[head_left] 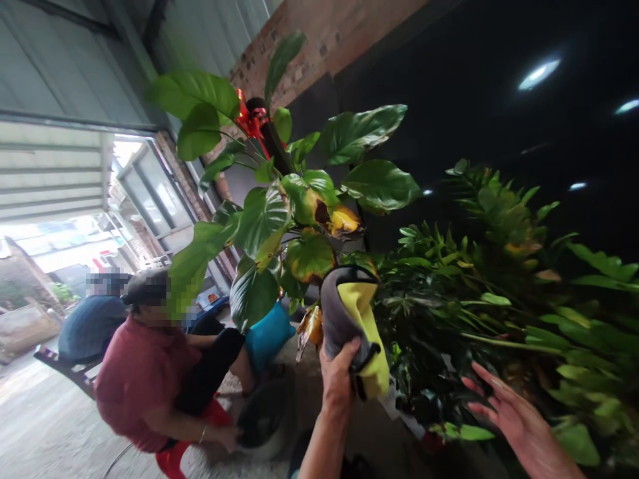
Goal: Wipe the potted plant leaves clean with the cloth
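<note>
My left hand (338,372) is closed around a grey and yellow cloth (344,319) with dark edging, bunched and held up. Behind the cloth rises a tall plant with broad green leaves (262,223), a few of them yellowed or browned, such as the yellow leaf (344,219). A red ribbon bow (252,120) is tied round its dark pole. At the lower right my right hand (506,406) has its fingers spread, with nothing in them. It is nearest to a bushy plant with small leaves (449,266); whether it touches any leaf I cannot tell.
On the left a person in a red shirt (144,379) sits on a red stool (172,459), one hand at a dark bucket (264,419). Another person (92,326) sits behind. A dark glossy wall (479,100) stands behind the plants.
</note>
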`<state>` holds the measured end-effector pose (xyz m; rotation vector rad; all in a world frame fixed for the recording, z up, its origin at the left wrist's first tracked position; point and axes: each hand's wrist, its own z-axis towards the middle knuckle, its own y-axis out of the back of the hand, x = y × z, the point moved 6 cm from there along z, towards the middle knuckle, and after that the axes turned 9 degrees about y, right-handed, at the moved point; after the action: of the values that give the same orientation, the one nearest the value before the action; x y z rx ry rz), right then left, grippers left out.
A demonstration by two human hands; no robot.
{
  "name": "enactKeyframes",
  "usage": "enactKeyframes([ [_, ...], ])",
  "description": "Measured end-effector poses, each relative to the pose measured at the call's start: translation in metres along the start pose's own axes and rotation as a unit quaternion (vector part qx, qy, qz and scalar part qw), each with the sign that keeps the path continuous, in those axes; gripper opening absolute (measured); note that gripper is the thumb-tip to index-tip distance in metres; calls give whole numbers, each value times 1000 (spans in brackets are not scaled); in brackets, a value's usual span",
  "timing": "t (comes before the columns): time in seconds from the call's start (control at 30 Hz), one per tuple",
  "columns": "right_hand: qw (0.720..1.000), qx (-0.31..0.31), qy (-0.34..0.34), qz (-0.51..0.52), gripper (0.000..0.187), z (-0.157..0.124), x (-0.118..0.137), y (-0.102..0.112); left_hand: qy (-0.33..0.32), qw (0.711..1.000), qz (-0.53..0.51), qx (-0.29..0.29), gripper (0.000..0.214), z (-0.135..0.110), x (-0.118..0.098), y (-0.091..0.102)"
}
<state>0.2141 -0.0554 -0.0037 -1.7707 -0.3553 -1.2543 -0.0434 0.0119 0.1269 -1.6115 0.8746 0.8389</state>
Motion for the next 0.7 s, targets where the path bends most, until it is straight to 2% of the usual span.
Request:
enactKeyframes([
  [0.03, 1000, -4, -4, 3, 39, 0, -1, 0, 3, 1000, 4, -10, 50, 5, 6, -3],
  [0.1, 1000, -3, -21, 1, 42, 0, -3, -2, 63, 998, 30, 11, 49, 3, 41, -8],
  [0.17, 999, 4, -41, -11, 43, -1, -4, -1, 155, 979, 68, 113, 48, -13, 83, -12],
  [0.2, 999, 5, -47, -17, 41, -1, -4, 1, 176, 969, 68, 158, 51, -23, 95, -12],
  [0.23, 999, 4, -48, -20, 40, -1, -3, 3, 178, 963, 64, 190, 54, -32, 96, -12],
  [0.3, 999, 15, -44, -21, 39, 0, -1, 7, 128, 970, 57, 200, 60, -37, 71, -14],
  [0.37, 999, 34, -32, -16, 41, 2, 1, 8, 42, 986, 59, 152, 59, -27, 25, -18],
  [0.43, 998, 48, -24, -12, 44, 3, 2, 7, -20, 996, 38, 83, 57, -9, -13, -24],
  [0.47, 999, 45, -21, -11, 45, 4, 2, 6, -38, 997, 27, 55, 57, -1, -20, -26],
  [0.5, 999, 38, -18, -8, 45, 4, 2, 5, -42, 998, 22, 34, 56, 6, -18, -26],
  [0.53, 999, 33, -18, -4, 44, 4, 1, 5, -28, 999, 27, 27, 56, 10, -5, -25],
  [0.6, 999, 25, -22, 5, 42, 3, 1, 3, 45, 996, 62, 49, 52, 8, 39, -18],
  [0.67, 999, 21, -40, 16, 40, 3, 0, 4, 132, 979, 79, 134, 54, -8, 84, -9],
  [0.7, 998, 18, -52, 19, 40, 3, 0, 5, 151, 969, 77, 181, 55, -19, 96, -6],
])
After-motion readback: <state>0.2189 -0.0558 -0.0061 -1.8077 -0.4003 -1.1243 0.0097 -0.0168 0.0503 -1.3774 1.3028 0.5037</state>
